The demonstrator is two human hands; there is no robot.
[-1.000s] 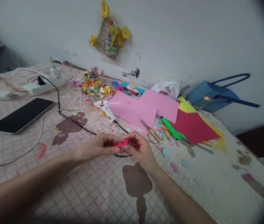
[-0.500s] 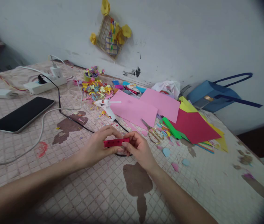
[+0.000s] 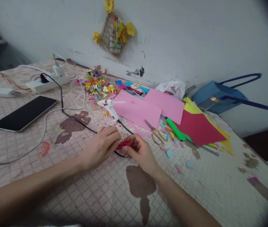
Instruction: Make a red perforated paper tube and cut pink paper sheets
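A small red paper strip with dark dots (image 3: 124, 144) is held between my hands above the table. My right hand (image 3: 140, 150) pinches its right end with the thumb in front and curled fingers behind. My left hand (image 3: 107, 142) closes over the strip's left end, with the fingers bent over it and hiding that part. Behind my hands lies a white hot glue gun (image 3: 111, 111) with a glue stick in it. Gold-handled scissors (image 3: 157, 134) rest to the right of my right hand.
Pink paper sheets (image 3: 137, 108) and a red sheet (image 3: 199, 127) lie behind and right. Colourful paper scraps (image 3: 101, 88) are heaped at the back. A black-screened tablet (image 3: 25, 113), a power strip (image 3: 49, 84) and cables occupy the left. A blue bag (image 3: 219, 96) leans against the wall.
The fingers of my left hand have closed down over the left part of the red strip, so less of it shows. My right hand keeps its pinch. The view has shifted slightly.
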